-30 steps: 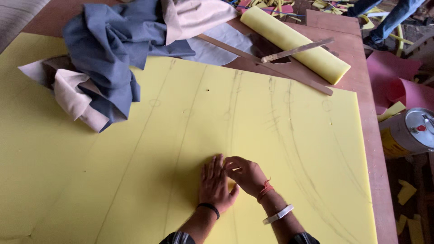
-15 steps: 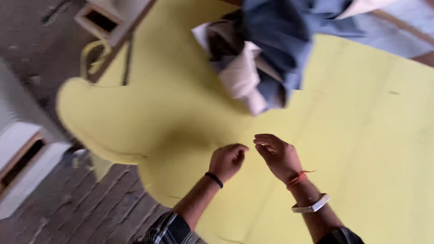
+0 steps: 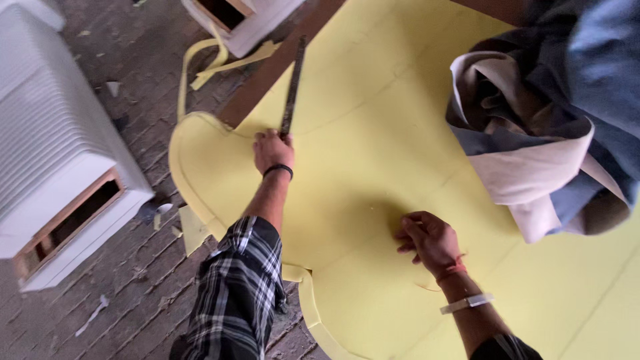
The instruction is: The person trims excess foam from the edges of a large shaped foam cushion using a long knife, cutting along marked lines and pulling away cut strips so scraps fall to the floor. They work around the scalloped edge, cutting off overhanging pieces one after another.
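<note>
Bare foam sheet (image 3: 373,173) between hands; cloth heap (image 3: 553,120) blocks right.

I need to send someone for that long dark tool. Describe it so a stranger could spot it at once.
Find the big yellow foam sheet that covers the table. At its left side, near the brown table edge, the left hand grips a long dark blade that points away from the person. It is the only thin, straight, dark thing on the foam; the heap of blue and cream cloth lies far right.
</note>
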Tool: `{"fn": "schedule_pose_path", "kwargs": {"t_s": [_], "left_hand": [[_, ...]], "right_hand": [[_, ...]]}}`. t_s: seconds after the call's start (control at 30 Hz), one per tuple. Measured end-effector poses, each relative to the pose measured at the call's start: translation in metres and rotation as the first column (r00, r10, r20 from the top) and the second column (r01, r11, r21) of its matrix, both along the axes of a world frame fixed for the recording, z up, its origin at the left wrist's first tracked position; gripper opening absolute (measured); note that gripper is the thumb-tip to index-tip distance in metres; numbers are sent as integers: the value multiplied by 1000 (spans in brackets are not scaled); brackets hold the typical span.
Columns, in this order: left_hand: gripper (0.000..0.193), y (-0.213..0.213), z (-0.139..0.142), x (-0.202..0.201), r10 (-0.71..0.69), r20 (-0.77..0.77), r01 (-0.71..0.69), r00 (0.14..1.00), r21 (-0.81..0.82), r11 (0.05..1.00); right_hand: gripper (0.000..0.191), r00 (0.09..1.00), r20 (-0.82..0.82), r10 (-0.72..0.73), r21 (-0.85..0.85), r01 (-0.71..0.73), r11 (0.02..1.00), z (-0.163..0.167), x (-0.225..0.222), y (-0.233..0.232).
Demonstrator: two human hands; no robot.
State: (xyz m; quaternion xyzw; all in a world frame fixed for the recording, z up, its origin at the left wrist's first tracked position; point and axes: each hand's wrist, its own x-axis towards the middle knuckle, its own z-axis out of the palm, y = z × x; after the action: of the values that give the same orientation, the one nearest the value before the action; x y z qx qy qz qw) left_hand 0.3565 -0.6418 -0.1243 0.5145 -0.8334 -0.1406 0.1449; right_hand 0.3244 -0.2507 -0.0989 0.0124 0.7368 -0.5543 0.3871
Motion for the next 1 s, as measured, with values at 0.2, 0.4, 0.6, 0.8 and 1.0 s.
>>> {"fn": "schedule_pose_path", "kwargs": {"t_s": [0.2, 0.4, 0.6, 0.8, 1.0], "left_hand": [[26, 42, 6, -8, 165, -235, -15, 958, 533, 846], [6, 324, 31, 98, 336, -615, 495, 713, 782, 380], [27, 522, 82, 102, -139, -642, 645, 754, 764, -28], [22, 699, 67, 60, -778, -566, 952, 274, 274, 136], [66, 838, 34, -36, -949, -219, 970, 228, -32, 241]], "right_hand": [[29, 1000, 5, -1, 58, 1, 998, -3, 2, 5], [45, 998, -48, -28, -450, 3, 893, 5, 42, 65], [29, 851, -265, -453, -375, 342, 862, 39, 125, 261], [31, 550, -389, -739, -178, 742, 646, 63, 144, 481], [35, 489, -444, -751, -62, 819, 570, 74, 142, 614]]}}
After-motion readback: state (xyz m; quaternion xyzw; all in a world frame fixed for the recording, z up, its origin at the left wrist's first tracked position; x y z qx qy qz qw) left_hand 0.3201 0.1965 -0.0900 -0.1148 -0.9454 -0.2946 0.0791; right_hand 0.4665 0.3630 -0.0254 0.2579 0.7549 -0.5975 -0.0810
